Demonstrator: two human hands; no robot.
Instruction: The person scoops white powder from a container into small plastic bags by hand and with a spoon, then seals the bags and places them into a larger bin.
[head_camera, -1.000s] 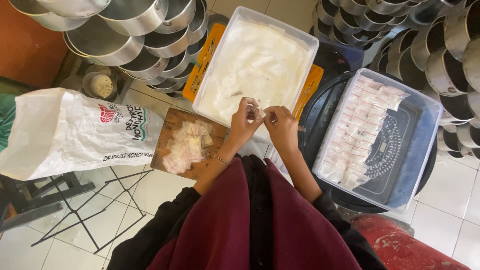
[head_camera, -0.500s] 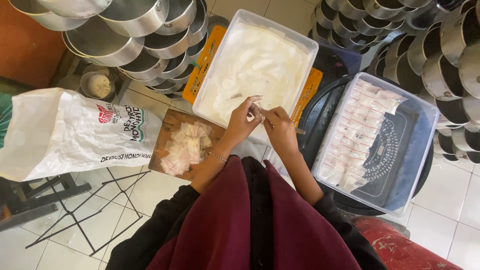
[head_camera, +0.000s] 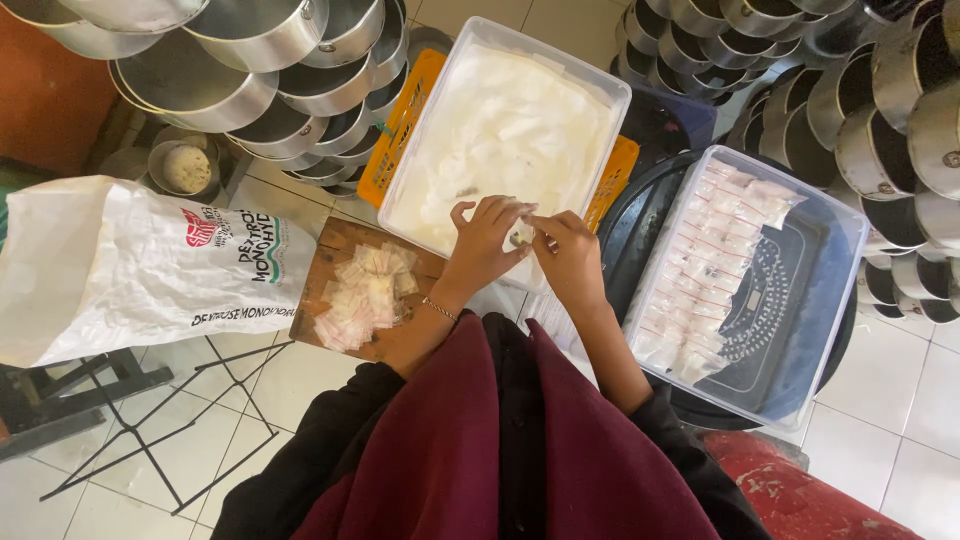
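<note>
My left hand (head_camera: 483, 245) and my right hand (head_camera: 566, 255) meet over the near edge of a white plastic tub (head_camera: 612, 95) full of white powder. Together their fingertips pinch a small clear plastic bag (head_camera: 521, 234) with a little powder in it. To the left, a pile of empty small clear bags (head_camera: 362, 295) lies on a wooden board (head_camera: 330, 240). To the right, a clear plastic box (head_camera: 835, 260) holds rows of filled small packets (head_camera: 710, 260).
Stacks of round metal baking tins (head_camera: 250, 60) fill the upper left, and more tins (head_camera: 880, 110) crowd the upper right. A large white printed sack (head_camera: 120, 265) lies at the left over a black wire stand (head_camera: 170, 420). White tiled floor (head_camera: 900, 380) lies below.
Both hands stay at the tub's near edge. The fingers have shifted slightly on the small bag between them.
</note>
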